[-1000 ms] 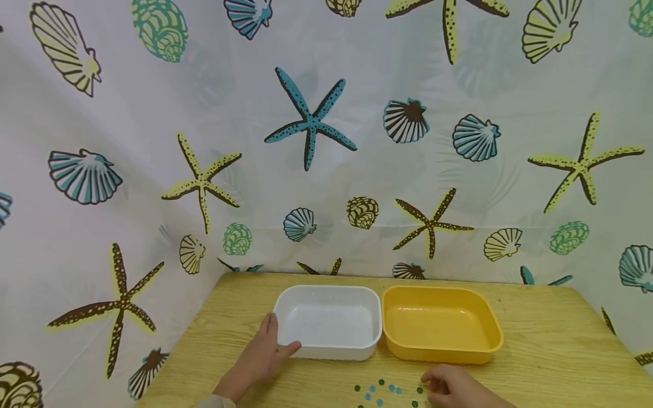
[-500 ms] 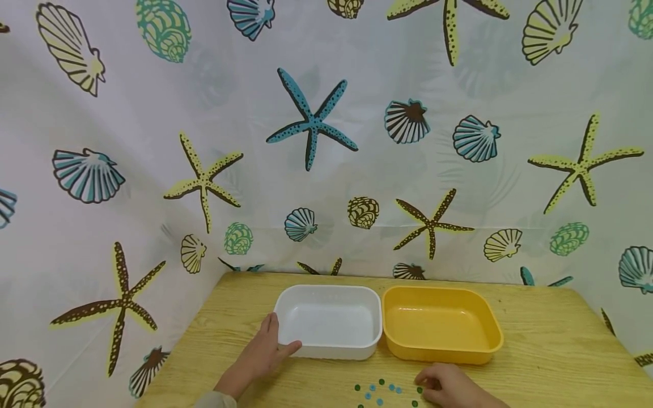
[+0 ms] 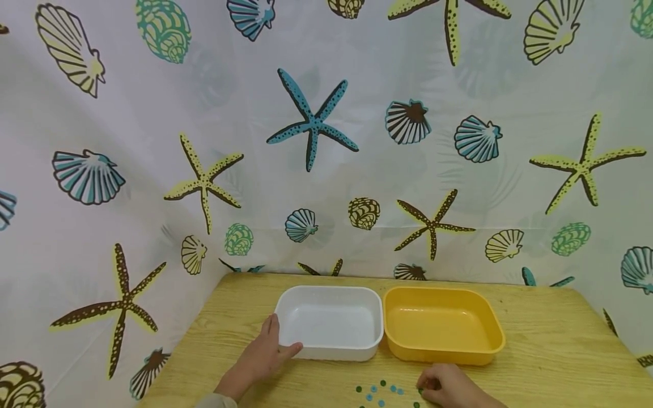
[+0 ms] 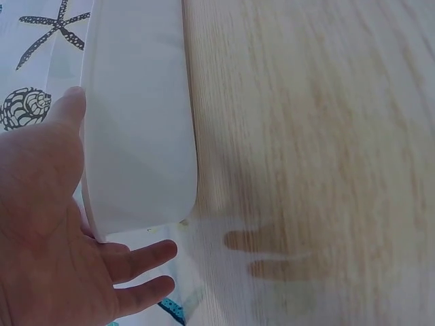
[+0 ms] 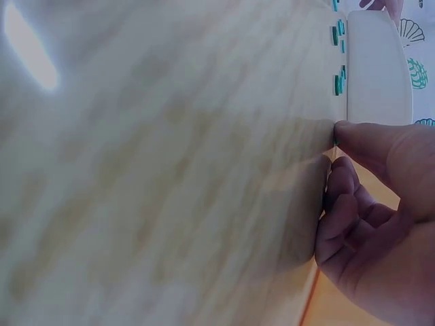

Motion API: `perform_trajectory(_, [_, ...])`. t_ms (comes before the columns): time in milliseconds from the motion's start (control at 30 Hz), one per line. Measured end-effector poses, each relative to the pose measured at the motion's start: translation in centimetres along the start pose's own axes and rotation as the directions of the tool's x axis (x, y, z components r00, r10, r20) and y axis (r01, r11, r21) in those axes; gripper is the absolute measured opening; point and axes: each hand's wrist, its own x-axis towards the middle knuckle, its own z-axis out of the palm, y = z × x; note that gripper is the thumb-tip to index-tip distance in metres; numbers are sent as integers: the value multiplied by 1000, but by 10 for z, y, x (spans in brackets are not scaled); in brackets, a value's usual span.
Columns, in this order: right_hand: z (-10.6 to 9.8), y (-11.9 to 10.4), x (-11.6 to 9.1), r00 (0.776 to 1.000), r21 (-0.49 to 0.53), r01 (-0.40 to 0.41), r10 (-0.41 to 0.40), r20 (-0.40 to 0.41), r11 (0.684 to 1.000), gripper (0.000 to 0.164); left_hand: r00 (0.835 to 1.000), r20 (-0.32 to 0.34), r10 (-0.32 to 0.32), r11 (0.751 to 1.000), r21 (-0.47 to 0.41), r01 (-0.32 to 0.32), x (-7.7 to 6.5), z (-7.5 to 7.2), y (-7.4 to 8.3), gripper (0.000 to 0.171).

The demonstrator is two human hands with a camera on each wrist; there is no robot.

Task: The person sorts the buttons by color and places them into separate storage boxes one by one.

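My left hand (image 3: 262,354) rests at the near left corner of a white tub (image 3: 331,354), its fingers fairly straight. In the left wrist view the thumb (image 4: 71,105) lies along the tub's rim and two other fingers stick out past its end. My right hand (image 3: 449,385) is low over the table, in front of a yellow tub (image 3: 444,356). Its thumb tip (image 5: 343,130) touches a small green button (image 3: 420,391). The other fingers are curled, with a gap between them and the thumb in the right wrist view. Whether they pinch the button is unclear.
Several small blue buttons (image 3: 381,403) and green ones lie scattered left of my right hand, some near the lower picture edge. Both tubs stand side by side on the wood-grain table (image 3: 551,345). A curtain (image 3: 245,187) printed with shells and starfish surrounds it.
My right hand has shifted slightly left, and its fingertips are now at the green button. The left hand keeps its place at the white tub.
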Motion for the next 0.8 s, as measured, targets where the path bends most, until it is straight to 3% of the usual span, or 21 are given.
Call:
perform_trajectory(600, [1, 0, 0, 1000, 8, 10, -10, 5, 1000, 7, 1000, 4, 8, 999, -33, -8, 0, -2, 1, 108])
perform_trajectory(800, [2, -1, -2, 1000, 81, -2, 1, 10, 997, 5, 1000, -6, 16, 999, -47, -17, -1, -2, 0, 109])
